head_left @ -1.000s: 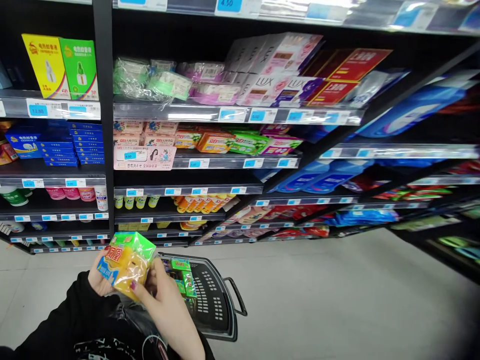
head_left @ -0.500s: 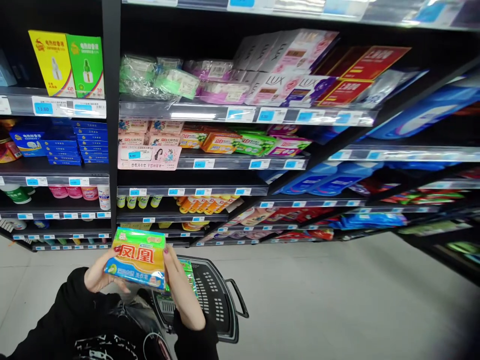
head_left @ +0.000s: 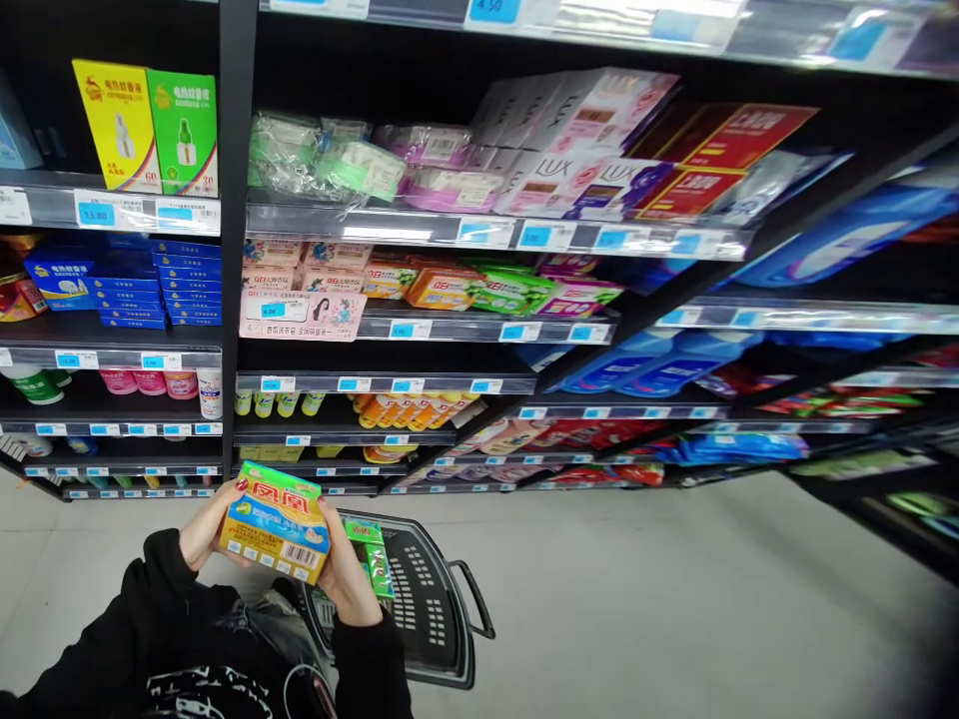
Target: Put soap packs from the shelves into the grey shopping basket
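Observation:
Between both hands is a multi-pack of laundry soap [head_left: 276, 524], green, orange and blue with red lettering, held up in front of my body. My left hand [head_left: 207, 527] closes on its left side, thumb on the top edge. On the opposite side my right hand [head_left: 346, 571] grips it, thumb near the upper right corner and the other fingers mostly hidden. The pack is tilted so that its barcode side shows. Below and to the right is a black shopping basket [head_left: 435, 609] with green packs [head_left: 379, 567] in it, partly covered by my right hand.
Ahead stand dark shelves [head_left: 390, 381] with price labels. They carry wrapped soaps [head_left: 364, 170], LUX boxes [head_left: 554, 185], yellow and green boxes [head_left: 116, 130] and blue bottles [head_left: 659, 364]. Grey floor [head_left: 636, 599] stretches to the right. The basket's handle [head_left: 476, 599] sticks out sideways.
Both hands have tipped the soap pack, turning its front upward and bringing the barcode side into sight. My right hand has shifted slightly left, showing more of the green packs in the basket.

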### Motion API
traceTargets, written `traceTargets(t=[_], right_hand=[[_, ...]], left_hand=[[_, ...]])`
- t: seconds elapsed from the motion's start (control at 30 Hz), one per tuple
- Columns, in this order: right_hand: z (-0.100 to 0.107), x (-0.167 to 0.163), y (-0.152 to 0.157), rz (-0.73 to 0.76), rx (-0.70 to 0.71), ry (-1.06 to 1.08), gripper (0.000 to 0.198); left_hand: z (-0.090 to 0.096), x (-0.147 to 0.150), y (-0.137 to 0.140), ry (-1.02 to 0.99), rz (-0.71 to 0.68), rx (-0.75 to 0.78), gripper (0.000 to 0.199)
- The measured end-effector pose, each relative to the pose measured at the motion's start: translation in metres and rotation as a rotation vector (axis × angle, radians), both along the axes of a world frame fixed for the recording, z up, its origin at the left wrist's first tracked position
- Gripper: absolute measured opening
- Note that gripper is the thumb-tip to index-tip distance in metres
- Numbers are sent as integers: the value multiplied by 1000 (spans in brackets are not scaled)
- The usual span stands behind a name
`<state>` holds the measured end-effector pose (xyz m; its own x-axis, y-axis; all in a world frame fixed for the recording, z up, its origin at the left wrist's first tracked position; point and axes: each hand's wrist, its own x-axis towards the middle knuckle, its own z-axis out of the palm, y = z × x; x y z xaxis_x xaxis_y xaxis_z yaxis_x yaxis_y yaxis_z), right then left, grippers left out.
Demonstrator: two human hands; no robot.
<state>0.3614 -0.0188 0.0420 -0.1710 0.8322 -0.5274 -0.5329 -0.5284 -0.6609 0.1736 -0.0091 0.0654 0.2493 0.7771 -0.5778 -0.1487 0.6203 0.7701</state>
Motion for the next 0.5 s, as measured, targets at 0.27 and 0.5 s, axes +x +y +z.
traceTargets(t=[0.27, 0.5], right_hand=[[6, 25, -29, 94, 431, -90, 69], [1, -10, -19, -134, 279, 20, 88]], left_hand=[[8, -13, -14, -380, -111, 396, 106], [25, 10, -52, 265, -49, 619, 96]])
